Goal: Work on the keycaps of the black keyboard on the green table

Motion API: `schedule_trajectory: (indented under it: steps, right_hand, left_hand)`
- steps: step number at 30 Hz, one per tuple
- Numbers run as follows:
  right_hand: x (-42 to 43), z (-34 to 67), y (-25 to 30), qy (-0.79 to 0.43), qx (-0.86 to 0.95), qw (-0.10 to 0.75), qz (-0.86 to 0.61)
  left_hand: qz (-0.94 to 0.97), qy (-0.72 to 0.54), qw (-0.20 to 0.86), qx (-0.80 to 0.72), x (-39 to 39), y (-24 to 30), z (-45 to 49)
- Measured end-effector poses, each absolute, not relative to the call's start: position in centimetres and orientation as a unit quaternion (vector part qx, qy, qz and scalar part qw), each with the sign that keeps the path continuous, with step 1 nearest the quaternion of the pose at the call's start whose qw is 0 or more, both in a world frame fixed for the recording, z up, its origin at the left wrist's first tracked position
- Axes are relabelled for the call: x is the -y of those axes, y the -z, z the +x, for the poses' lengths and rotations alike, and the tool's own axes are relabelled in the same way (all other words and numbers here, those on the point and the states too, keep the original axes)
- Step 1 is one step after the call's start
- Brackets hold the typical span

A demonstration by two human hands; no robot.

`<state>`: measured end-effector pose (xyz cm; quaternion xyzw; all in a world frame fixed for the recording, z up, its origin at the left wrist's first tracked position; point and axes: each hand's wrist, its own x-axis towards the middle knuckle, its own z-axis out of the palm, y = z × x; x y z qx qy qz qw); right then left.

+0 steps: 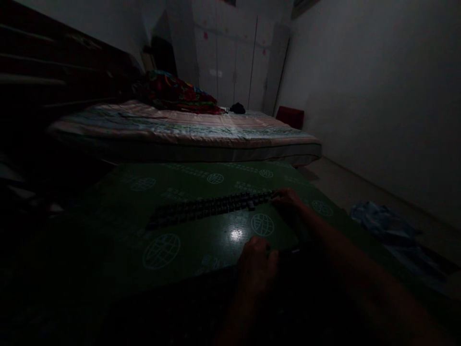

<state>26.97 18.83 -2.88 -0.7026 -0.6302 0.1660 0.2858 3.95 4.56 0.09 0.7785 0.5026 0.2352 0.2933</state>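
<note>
Rows of small dark keycaps (205, 208) lie on the green board, stretching from the left towards my right hand. At the right end of these rows is my right hand (287, 200), its fingertips drawn together on a keycap that is barely visible. Nearer to me, a black keyboard (288, 252) sits in deep shadow; only part of its far edge shows. My left hand (256, 263) is curled over that edge, fingers bent round it. Darkness hides the keyboard's top and most of the left fingertips.
The green board (201, 247) carries printed white globe marks and a bright light reflection. Behind it stands a bed (216, 144) with a striped sheet and a bundled red patterned blanket (180, 93). Light-coloured cloth (382, 223) lies at the right. White wardrobes (230, 62) line the back.
</note>
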Motion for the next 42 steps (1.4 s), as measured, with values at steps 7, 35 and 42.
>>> schedule_trajectory:
  steps: [7, 35, 42]
  right_hand:
    - [-19.32, 26.91, 3.31, -0.163, 0.633, 0.272, -0.706]
    - [-19.34, 26.75, 3.04, -0.167, 0.631, 0.247, -0.716]
    - [-19.42, 26.74, 3.05, -0.162, 0.628, 0.246, -0.72]
  left_hand:
    - [0.77, -0.233, 0.308, -0.507, -4.5, -0.37, 3.9]
    - [0.779, -0.216, 0.292, -0.511, -4.44, -0.31, 4.1]
    - [0.779, -0.195, 0.291, -0.52, -4.45, -0.9, 4.06]
